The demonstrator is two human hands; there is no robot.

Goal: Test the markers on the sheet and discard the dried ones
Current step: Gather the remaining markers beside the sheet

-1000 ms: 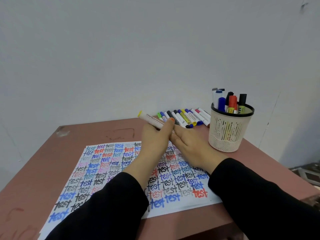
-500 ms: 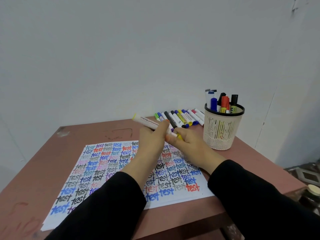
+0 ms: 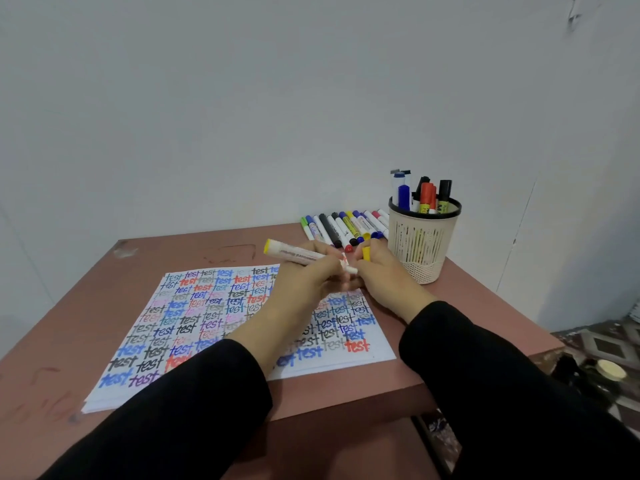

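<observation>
My left hand (image 3: 304, 282) grips a white marker with a yellow end (image 3: 294, 253), held level above the far edge of the sheet. Its tip end points right and is bare. My right hand (image 3: 384, 278) holds the yellow cap (image 3: 366, 252) just off that tip, apart from the marker. The white sheet (image 3: 214, 317) covered with the word "test" in many colours lies on the table under both hands. Several capped markers (image 3: 343, 228) lie in a row by the wall.
A beige mesh pen cup (image 3: 422, 244) with a black rim stands at the back right, holding several upright markers. The brown table (image 3: 86, 299) ends close to my body and at the right. Patterned floor and a small round object (image 3: 611, 370) show lower right.
The right hand has pulled the yellow cap off the marker held by the left hand. Both hands have drawn slightly back over the sheet.
</observation>
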